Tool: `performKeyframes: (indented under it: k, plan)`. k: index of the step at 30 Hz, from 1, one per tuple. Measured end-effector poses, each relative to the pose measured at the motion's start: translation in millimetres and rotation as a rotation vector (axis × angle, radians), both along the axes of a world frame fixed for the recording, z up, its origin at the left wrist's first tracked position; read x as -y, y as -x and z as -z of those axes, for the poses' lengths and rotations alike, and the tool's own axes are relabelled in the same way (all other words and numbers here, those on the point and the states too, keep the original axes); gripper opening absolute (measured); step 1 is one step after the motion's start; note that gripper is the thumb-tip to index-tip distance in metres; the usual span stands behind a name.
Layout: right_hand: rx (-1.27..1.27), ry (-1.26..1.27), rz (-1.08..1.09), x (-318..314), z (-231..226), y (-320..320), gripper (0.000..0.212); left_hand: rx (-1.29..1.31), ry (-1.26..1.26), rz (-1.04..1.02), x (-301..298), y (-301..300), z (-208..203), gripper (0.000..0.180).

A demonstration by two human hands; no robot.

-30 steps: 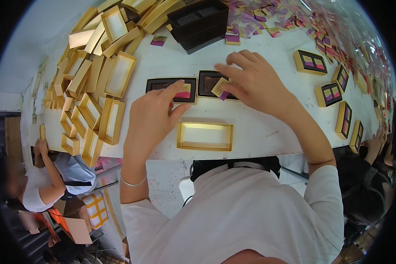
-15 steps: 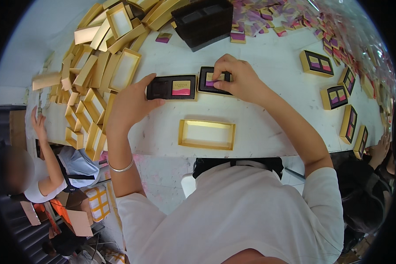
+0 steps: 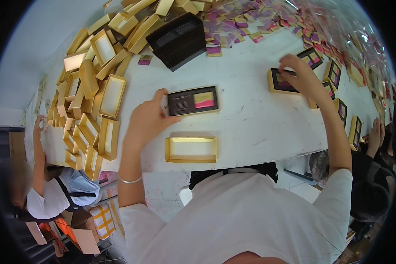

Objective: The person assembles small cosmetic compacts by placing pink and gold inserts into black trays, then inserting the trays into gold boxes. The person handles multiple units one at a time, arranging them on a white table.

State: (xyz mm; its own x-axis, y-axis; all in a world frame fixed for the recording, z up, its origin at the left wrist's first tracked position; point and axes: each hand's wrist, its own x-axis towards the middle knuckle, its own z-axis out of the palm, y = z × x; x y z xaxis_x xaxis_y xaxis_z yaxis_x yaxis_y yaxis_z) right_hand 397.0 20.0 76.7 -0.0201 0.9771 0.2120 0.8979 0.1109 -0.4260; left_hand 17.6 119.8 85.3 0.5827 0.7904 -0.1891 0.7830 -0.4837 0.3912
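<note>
My left hand (image 3: 147, 119) grips the left end of a gold box with a black insert (image 3: 180, 102), thumb on the near side and fingers on the far side. Its right compartment holds a gold-and-pink wrapped square (image 3: 203, 100); the left one is empty. Farther right, the curled fingers of my right hand (image 3: 301, 78) are on a second gold box with a black insert (image 3: 275, 81), covering most of its inside. A bit of purple shows under the fingers. In front of me lies an empty gold box (image 3: 191, 149), with no insert.
Empty gold boxes (image 3: 112, 96) are heaped at the left. A stack of black inserts (image 3: 177, 40) stands at the back, near loose wrapped squares (image 3: 233, 22) under clear plastic. Filled boxes (image 3: 332, 73) sit at the right. Other people work at both sides.
My right hand has moved right with the second box, out of the middle to beside the filled boxes. My left hand and its box sit slightly nearer and farther right. The view has shifted.
</note>
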Motion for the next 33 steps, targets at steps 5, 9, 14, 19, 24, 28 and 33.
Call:
performKeyframes:
  k: [5,9,14,19,24,28,33]
  plan:
    - [0.145,0.069,-0.075,-83.3,36.8,34.0,0.021,-0.028,-0.032,0.092,14.5,-50.7,10.7,0.074]
    - [0.170,-0.005,-0.006,-131.8,49.7,56.2,0.025,0.056,0.074,0.068,26.2,-53.0,4.5,0.073]
    - [0.059,0.104,-0.032,-119.7,39.1,83.1,0.033,0.119,0.108,0.107,19.0,-46.9,10.8,0.068]
    - [0.207,-0.077,-0.097,-118.6,56.6,92.1,0.026,0.125,0.125,0.137,18.1,-56.2,7.5,0.062]
    - [-0.010,0.002,-0.115,-104.6,31.4,79.6,0.019,0.142,0.122,0.116,22.4,-52.7,11.1,0.061]
    - [-1.043,0.211,-0.057,-51.6,4.7,78.0,0.010,0.144,0.126,0.098,26.0,-58.4,10.4,0.062]
    - [-1.076,0.182,-0.025,5.1,6.9,83.4,0.015,0.096,0.106,0.124,34.5,-75.1,8.4,0.061]
